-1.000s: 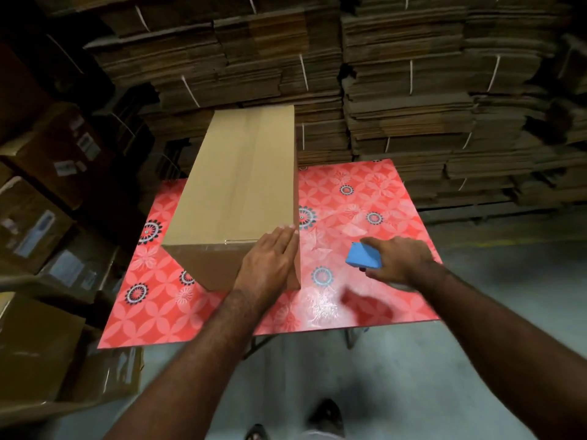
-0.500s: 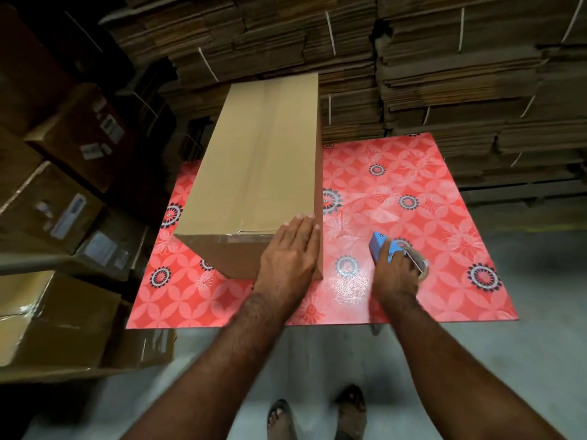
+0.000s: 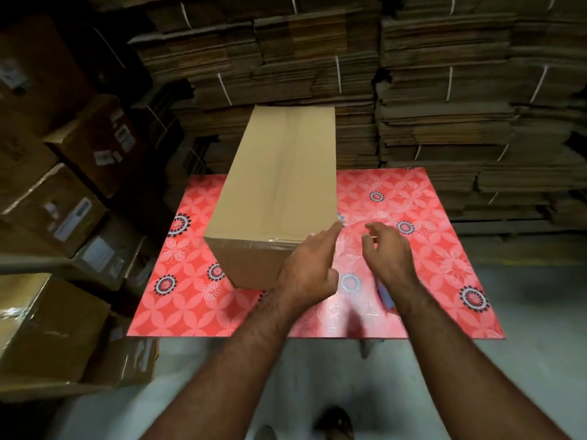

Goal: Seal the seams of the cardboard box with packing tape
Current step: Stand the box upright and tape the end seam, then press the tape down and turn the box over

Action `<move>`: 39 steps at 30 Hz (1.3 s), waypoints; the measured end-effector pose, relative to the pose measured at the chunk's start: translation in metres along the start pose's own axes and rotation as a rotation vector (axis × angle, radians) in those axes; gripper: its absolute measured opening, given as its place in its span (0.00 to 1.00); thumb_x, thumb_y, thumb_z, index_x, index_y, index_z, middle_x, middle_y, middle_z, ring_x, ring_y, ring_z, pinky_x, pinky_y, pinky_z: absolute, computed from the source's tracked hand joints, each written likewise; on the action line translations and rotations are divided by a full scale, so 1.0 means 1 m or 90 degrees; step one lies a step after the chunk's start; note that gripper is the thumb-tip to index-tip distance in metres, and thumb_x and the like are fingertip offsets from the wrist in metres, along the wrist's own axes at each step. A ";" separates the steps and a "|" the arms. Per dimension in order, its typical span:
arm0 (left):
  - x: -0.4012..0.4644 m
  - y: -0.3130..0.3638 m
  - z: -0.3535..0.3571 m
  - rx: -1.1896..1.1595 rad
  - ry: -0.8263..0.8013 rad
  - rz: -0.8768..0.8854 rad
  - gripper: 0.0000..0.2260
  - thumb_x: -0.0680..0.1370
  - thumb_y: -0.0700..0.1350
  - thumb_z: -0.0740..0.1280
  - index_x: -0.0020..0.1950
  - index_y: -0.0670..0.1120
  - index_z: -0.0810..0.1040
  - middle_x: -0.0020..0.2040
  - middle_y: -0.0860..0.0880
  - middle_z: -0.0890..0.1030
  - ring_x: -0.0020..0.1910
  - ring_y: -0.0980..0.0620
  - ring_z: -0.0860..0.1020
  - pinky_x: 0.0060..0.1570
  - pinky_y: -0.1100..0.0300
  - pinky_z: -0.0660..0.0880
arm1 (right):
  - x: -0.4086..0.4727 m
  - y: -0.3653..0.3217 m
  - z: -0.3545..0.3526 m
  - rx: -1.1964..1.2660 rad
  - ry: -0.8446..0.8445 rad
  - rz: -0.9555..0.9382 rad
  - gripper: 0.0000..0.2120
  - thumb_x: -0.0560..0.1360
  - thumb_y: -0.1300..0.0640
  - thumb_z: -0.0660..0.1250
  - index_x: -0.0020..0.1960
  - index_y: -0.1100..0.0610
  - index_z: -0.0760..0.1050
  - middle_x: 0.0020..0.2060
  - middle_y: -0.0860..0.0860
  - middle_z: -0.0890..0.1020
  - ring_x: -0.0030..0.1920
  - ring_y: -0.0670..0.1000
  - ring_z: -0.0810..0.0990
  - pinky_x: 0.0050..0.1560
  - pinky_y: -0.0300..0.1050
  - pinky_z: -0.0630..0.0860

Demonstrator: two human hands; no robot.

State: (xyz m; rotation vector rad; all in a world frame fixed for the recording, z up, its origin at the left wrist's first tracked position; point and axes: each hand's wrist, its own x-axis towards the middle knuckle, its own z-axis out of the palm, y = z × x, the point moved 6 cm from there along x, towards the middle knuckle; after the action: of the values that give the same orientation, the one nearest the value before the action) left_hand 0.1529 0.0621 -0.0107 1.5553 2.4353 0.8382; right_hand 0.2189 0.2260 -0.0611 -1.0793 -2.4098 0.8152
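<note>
The left hand (image 3: 309, 265) is hovering at the near right corner of the cardboard box (image 3: 279, 192), fingers straight and together, gripping nothing; whether the fingertips are touching the box edge cannot be told through the blur. The right hand (image 3: 389, 252) is hanging just beside it to the right, fingers loosely curled and spread, with nothing in its grasp. Under the right wrist a blue tape dispenser (image 3: 386, 295) is lying on the tabletop (image 3: 444, 281), mostly hidden by the arm. The box is sitting beyond the left hand, long and closed, a strip of clear tape running down its top seam and glinting at the near edge. Bundled flat cardboard (image 3: 444, 106) is standing stacked well beyond both hands, and taped cartons (image 3: 54, 204) are sitting far left of the left hand.
</note>
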 end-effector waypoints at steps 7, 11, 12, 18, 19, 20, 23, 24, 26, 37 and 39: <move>-0.029 -0.076 -0.092 -0.069 0.227 -0.092 0.24 0.70 0.39 0.63 0.66 0.40 0.79 0.58 0.41 0.84 0.56 0.43 0.83 0.61 0.50 0.77 | -0.030 -0.132 0.007 0.026 0.012 -0.265 0.15 0.79 0.55 0.61 0.57 0.60 0.82 0.52 0.56 0.85 0.54 0.56 0.81 0.56 0.46 0.73; -0.054 -0.142 -0.130 -0.048 0.282 -0.166 0.15 0.76 0.41 0.66 0.62 0.41 0.82 0.58 0.42 0.84 0.58 0.45 0.83 0.62 0.61 0.72 | -0.040 -0.188 0.049 -0.048 -0.093 -0.331 0.19 0.79 0.50 0.57 0.57 0.60 0.81 0.54 0.56 0.84 0.56 0.58 0.81 0.56 0.53 0.77; -0.059 -0.155 -0.135 -0.051 0.288 -0.176 0.14 0.77 0.42 0.67 0.62 0.40 0.83 0.58 0.42 0.84 0.59 0.46 0.82 0.62 0.66 0.69 | -0.042 -0.202 0.059 -0.068 -0.113 -0.336 0.19 0.79 0.50 0.57 0.58 0.61 0.81 0.55 0.57 0.84 0.56 0.59 0.81 0.57 0.54 0.77; -0.088 -0.200 -0.139 -0.171 0.334 -0.254 0.13 0.81 0.42 0.65 0.64 0.42 0.82 0.60 0.45 0.84 0.61 0.50 0.80 0.63 0.69 0.70 | -0.053 -0.260 0.118 -0.173 -0.181 -0.365 0.19 0.79 0.47 0.53 0.55 0.59 0.76 0.54 0.56 0.81 0.56 0.60 0.79 0.55 0.55 0.77; -0.093 -0.207 -0.136 -0.215 0.335 -0.284 0.13 0.81 0.42 0.65 0.64 0.43 0.82 0.61 0.46 0.83 0.62 0.51 0.80 0.64 0.63 0.72 | -0.056 -0.265 0.124 -0.179 -0.177 -0.371 0.20 0.79 0.46 0.52 0.55 0.58 0.76 0.54 0.56 0.80 0.56 0.59 0.79 0.55 0.55 0.76; -0.095 -0.212 -0.132 -0.263 0.331 -0.320 0.13 0.82 0.43 0.64 0.64 0.44 0.82 0.62 0.47 0.83 0.63 0.51 0.79 0.65 0.59 0.72 | -0.060 -0.269 0.128 -0.188 -0.170 -0.375 0.20 0.80 0.45 0.51 0.55 0.57 0.75 0.54 0.55 0.80 0.55 0.58 0.78 0.54 0.55 0.76; -0.099 -0.228 -0.120 -0.452 0.313 -0.423 0.13 0.80 0.53 0.64 0.58 0.53 0.85 0.58 0.51 0.85 0.61 0.53 0.80 0.66 0.52 0.73 | -0.066 -0.277 0.137 -0.223 -0.151 -0.380 0.23 0.81 0.41 0.48 0.54 0.55 0.75 0.49 0.52 0.78 0.51 0.57 0.78 0.49 0.54 0.76; -0.099 -0.230 -0.115 -0.513 0.302 -0.437 0.14 0.79 0.59 0.62 0.53 0.57 0.85 0.55 0.52 0.85 0.59 0.53 0.80 0.66 0.51 0.74 | -0.067 -0.278 0.139 -0.235 -0.150 -0.375 0.23 0.80 0.41 0.48 0.53 0.54 0.75 0.48 0.52 0.78 0.50 0.57 0.78 0.48 0.54 0.76; -0.096 -0.231 -0.107 -0.604 0.266 -0.428 0.18 0.78 0.64 0.57 0.47 0.60 0.85 0.51 0.55 0.85 0.58 0.56 0.81 0.66 0.52 0.74 | -0.068 -0.281 0.141 -0.251 -0.154 -0.362 0.21 0.78 0.42 0.50 0.52 0.55 0.76 0.47 0.52 0.78 0.49 0.57 0.79 0.46 0.54 0.76; -0.109 -0.233 -0.060 -0.926 0.153 -0.720 0.19 0.81 0.56 0.63 0.40 0.43 0.79 0.34 0.45 0.80 0.31 0.50 0.76 0.30 0.60 0.74 | -0.069 -0.281 0.153 -0.293 -0.261 -0.335 0.24 0.77 0.43 0.59 0.67 0.56 0.73 0.65 0.54 0.75 0.66 0.58 0.74 0.64 0.55 0.75; -0.105 -0.233 -0.063 -0.982 0.161 -0.699 0.16 0.80 0.54 0.65 0.39 0.45 0.79 0.32 0.48 0.79 0.30 0.52 0.76 0.30 0.61 0.74 | -0.073 -0.291 0.144 -0.332 -0.260 -0.340 0.19 0.74 0.48 0.68 0.60 0.58 0.77 0.60 0.55 0.78 0.60 0.59 0.78 0.57 0.53 0.78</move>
State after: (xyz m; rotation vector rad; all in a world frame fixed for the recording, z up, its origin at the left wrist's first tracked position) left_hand -0.0095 -0.1267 -0.0976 -0.3889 1.3332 1.7969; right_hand 0.0275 -0.0372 0.0083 -0.3750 -3.1525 0.2370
